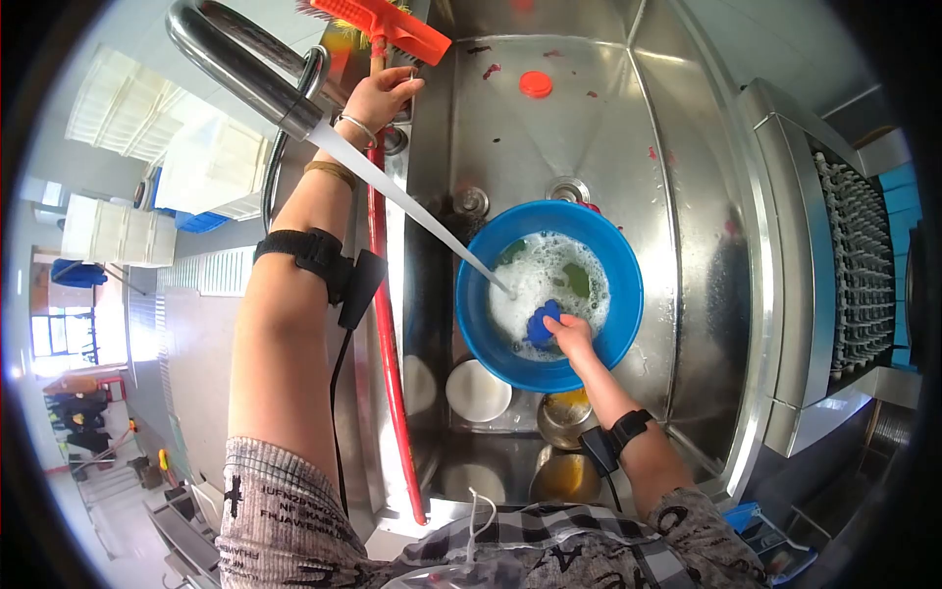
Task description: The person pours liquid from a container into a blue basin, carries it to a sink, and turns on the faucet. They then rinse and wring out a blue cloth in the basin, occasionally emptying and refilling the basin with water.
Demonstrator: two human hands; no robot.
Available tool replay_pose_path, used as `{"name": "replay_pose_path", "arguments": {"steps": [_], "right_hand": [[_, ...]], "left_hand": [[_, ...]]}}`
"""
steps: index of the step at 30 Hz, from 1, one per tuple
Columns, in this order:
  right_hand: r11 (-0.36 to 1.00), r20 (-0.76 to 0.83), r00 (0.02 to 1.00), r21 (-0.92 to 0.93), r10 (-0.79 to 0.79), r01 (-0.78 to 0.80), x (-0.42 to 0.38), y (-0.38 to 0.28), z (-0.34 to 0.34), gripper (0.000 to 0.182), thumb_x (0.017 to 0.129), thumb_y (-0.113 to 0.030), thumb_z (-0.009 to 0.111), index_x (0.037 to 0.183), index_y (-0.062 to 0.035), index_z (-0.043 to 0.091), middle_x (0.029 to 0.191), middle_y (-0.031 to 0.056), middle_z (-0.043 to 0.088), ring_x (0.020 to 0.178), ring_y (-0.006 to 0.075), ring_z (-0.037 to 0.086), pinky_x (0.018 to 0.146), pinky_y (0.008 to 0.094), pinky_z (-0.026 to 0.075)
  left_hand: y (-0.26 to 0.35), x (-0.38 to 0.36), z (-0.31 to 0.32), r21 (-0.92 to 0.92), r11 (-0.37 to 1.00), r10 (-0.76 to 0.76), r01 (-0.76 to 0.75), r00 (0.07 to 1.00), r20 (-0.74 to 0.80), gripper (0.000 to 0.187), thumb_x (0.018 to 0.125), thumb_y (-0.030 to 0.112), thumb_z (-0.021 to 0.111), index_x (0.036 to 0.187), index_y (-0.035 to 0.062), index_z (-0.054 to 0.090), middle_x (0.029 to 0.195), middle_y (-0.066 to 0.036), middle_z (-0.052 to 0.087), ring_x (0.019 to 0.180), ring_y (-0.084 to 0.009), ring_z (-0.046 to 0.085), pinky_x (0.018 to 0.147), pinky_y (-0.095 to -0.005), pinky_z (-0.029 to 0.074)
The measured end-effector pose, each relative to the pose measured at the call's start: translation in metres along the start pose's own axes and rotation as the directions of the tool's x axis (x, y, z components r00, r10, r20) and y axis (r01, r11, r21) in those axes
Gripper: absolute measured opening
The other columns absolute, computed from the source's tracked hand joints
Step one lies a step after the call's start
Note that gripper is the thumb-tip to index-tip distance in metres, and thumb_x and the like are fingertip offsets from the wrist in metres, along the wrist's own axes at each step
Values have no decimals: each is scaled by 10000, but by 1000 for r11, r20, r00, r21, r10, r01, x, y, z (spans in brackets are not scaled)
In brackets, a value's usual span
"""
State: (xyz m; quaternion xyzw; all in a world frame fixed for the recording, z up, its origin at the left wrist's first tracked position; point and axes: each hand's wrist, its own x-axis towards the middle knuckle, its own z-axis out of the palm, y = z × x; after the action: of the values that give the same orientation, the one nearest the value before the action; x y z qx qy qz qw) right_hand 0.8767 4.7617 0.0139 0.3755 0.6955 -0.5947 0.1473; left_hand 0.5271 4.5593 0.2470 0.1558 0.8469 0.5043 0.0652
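Note:
My right hand (572,337) grips a crumpled dark-blue cloth (540,322) at the surface of foamy water. That water is in a round blue basin (633,294) standing in the steel sink. A stream from the curved metal tap (240,61) runs into the foam. My left hand (386,98) reaches to the far edge of the sink, beside the head of a broom (407,31). Its fingers are bent and pressed together; what they hold, if anything, is too small to make out. Below the hand, the long red handle (385,344) lies along the sink's left edge.
An orange-red lid (536,84) and dark scraps lie on the sink floor near a drain (567,188). A white bowl (479,391) and metal bowls (567,417) sit close to my body. A steel machine with a ribbed belt (859,265) stands right.

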Motion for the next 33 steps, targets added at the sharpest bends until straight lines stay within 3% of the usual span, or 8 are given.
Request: {"name": "replay_pose_path", "arguments": {"steps": [16, 19, 21, 23, 27, 29, 30, 33], "right_hand": [[975, 30, 991, -178, -127, 130, 1, -27, -3, 172, 733, -159, 610, 792, 2, 624, 734, 36, 610, 659, 86, 525, 618, 220, 406], [978, 239, 953, 137, -186, 157, -17, -76, -13, 180, 744, -161, 600, 814, 4, 615, 746, 24, 602, 670, 75, 516, 624, 211, 401], [911, 302, 911, 383, -280, 153, -21, -96, -18, 190, 754, -161, 590, 838, 8, 602, 760, 11, 592, 679, 63, 506, 623, 205, 395], [891, 274, 911, 418, -310, 177, -9, -94, -22, 203, 762, -171, 584, 843, 15, 592, 770, 0, 585, 686, 55, 498, 624, 199, 395], [972, 192, 971, -162, -141, 173, 39, -44, -34, 294, 757, -228, 583, 951, -8, 563, 864, 72, 587, 785, 138, 527, 710, 238, 402], [700, 3, 985, -703, -170, 123, 69, 8, -30, 485, 746, -231, 559, 1177, -73, 403, 1172, 142, 426, 965, 291, 482, 813, 355, 378], [715, 59, 994, -691, -96, 110, 68, 0, -40, 596, 767, -204, 518, 1279, -142, 219, 1316, 128, 198, 1127, 324, 322, 894, 404, 313], [558, 34, 924, -788, -380, 259, 71, -5, -41, 608, 772, -218, 510, 1291, -191, 195, 1327, 137, 159, 1172, 331, 248, 919, 436, 276]], "left_hand": [[-19, 65, 3, 240, 934, -150, 266, 899, -412, 311, 723, 297, 618, 853, 18, 576, 637, -57, 580, 431, -143, 547, 424, -258, 458], [-25, 77, 4, 399, 859, -90, 322, 862, -500, 307, 728, 311, 608, 818, 19, 579, 631, -56, 578, 428, -141, 545, 412, -267, 445], [5, 57, 13, 40, 926, -307, 375, 811, -498, 291, 733, 297, 600, 799, 14, 576, 632, -54, 578, 437, -134, 548, 403, -275, 436], [-24, 72, 3, 640, 734, 114, 229, 887, -448, 286, 725, 285, 604, 818, 16, 575, 652, -55, 582, 460, -140, 557, 423, -274, 453], [-46, 36, -4, 158, 980, 171, -123, 923, -346, 259, 742, 107, 553, 967, -8, 494, 797, -82, 562, 728, -155, 576, 599, -246, 481], [-1, -41, 11, -28, 998, 48, -60, 942, -332, 231, 759, 56, 522, 978, -6, 479, 765, -45, 521, 639, -105, 504, 565, -205, 413], [6, -73, 16, -69, 998, -17, -7, 939, -343, 211, 768, 67, 523, 968, 11, 486, 754, -36, 512, 617, -90, 465, 541, -194, 381], [48, -174, 47, -210, 975, -140, 73, 935, -325, 118, 775, 58, 450, 883, 36, 493, 733, -17, 490, 638, -79, 437, 566, -195, 361]]}}
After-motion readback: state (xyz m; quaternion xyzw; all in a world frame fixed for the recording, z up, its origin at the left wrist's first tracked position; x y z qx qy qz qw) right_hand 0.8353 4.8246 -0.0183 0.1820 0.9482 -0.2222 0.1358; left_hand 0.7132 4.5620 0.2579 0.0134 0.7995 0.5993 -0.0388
